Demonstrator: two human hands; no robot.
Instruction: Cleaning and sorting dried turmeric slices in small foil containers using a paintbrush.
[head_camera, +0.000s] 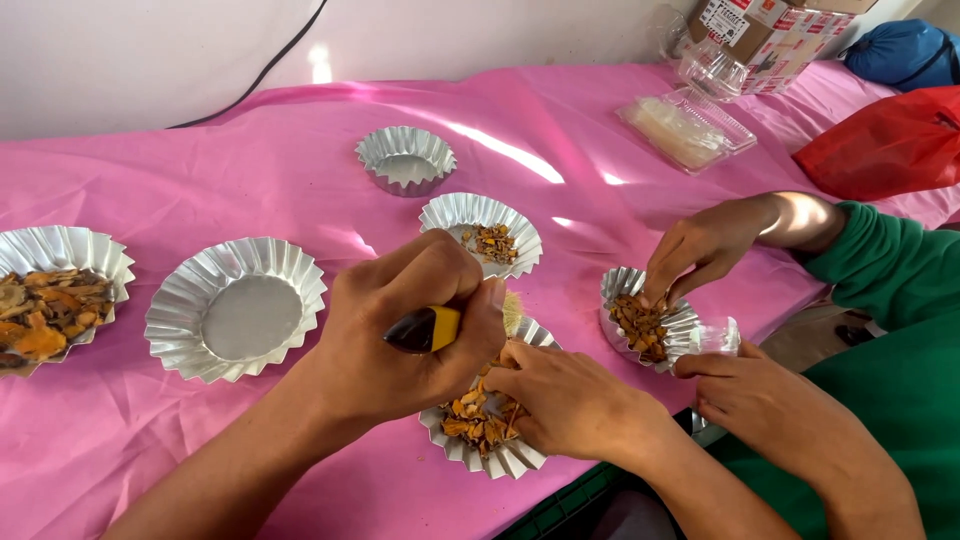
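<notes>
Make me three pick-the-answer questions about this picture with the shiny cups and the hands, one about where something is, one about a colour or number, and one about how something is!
1. Where is the empty foil cup farthest from the wearer?
A. Near the wall, behind the other cups
B. Under the red bag
C. In the co-worker's hand

2. What colour is the table cover?
A. Green
B. Pink
C. White

3. How is the left hand?
A. Flat and open on the table
B. Closed around a yellow and black brush handle
C. Holding a red bag

Answers: 1 A, it sits alone at the back of the cover. 2 B, the whole cover is pink. 3 B, the fingers wrap the handle over the foil cup of orange pieces, where the right hand rests.
</notes>
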